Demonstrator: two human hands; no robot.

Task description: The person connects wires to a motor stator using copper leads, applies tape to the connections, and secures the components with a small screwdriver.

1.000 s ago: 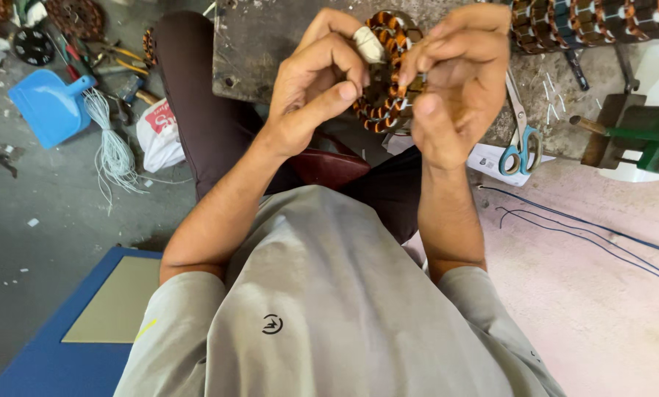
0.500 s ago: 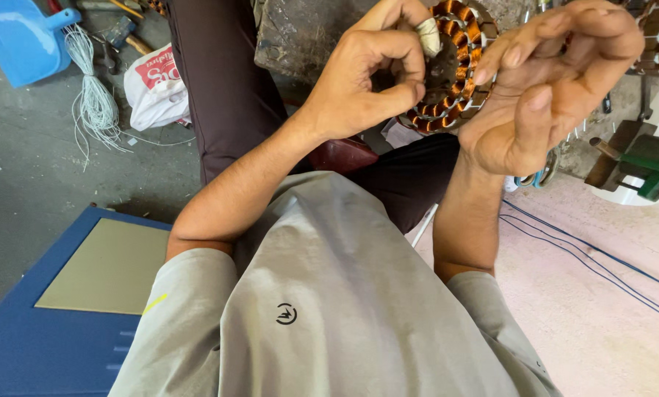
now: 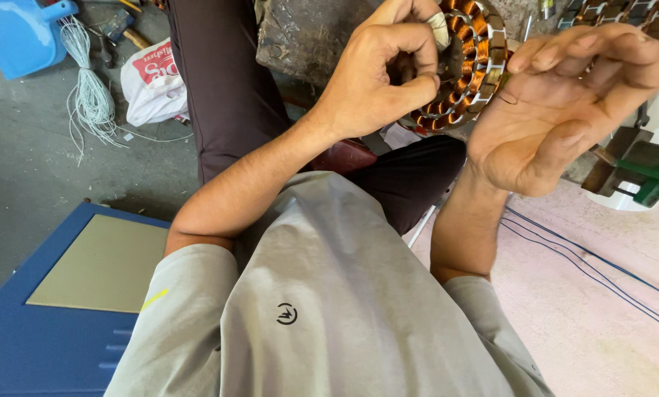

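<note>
A round stator (image 3: 467, 70), ringed with copper-wound coils and grey metal teeth, is held up in front of the person's chest, just before the dark tabletop (image 3: 307, 37). The left hand (image 3: 377, 81) is clamped on its left edge, thumb and fingers curled. The right hand (image 3: 557, 103) touches its right rim, palm up, fingers loosely apart. Since half a second ago, both hands have barely moved.

grey short-sleeved shirt (image 3: 329, 294), small round emblem (image 3: 287, 314)

Copper-orange stator (image 3: 465, 70), blue dustpan (image 3: 17, 37) (plain).
</note>
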